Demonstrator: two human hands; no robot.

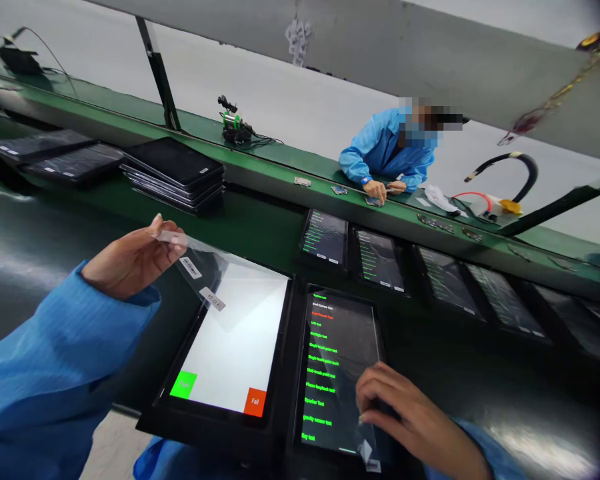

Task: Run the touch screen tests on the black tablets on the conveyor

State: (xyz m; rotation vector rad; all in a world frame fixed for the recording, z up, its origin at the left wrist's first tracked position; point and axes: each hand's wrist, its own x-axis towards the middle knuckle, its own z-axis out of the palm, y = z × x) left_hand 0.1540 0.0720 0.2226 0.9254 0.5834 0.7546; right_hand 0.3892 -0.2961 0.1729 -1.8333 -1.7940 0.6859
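Head view, white-lit black tablet (pixel 235 340), red Fail square (pixel 255 402), clear film (pixel 207 263) pinched in left grip (pixel 135 257), right grip (pixel 400 407) unclear

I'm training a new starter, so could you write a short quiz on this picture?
1. True or false: the left hand holds a clear film.
2. What colour is the Fail button? a) blue b) orange-red c) yellow
3. Which hand is over the tablet listing tests?

Key: 1. True. 2. b. 3. The right hand.
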